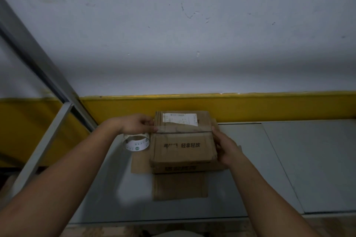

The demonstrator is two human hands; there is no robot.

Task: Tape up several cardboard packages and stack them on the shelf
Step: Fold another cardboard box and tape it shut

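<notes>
Grey metal shelf (289, 159) carrying a cardboard box (183, 146).
Left hand (136, 124) grips the tape roll (136, 143) at its left edge; right hand (226, 149) presses straight fingers on its right side.

Only 1 view, worn on the head. Looks forward and down at a grey shelf (248, 161) and the pale wall (192, 34) behind it, filling the upper half. Close and wide-angle, with both forearms running in from the lower corners. Shows the box (183, 146), left hand (134, 124) with the roll of tape (136, 143) and right hand (227, 148) just below centre.
</notes>
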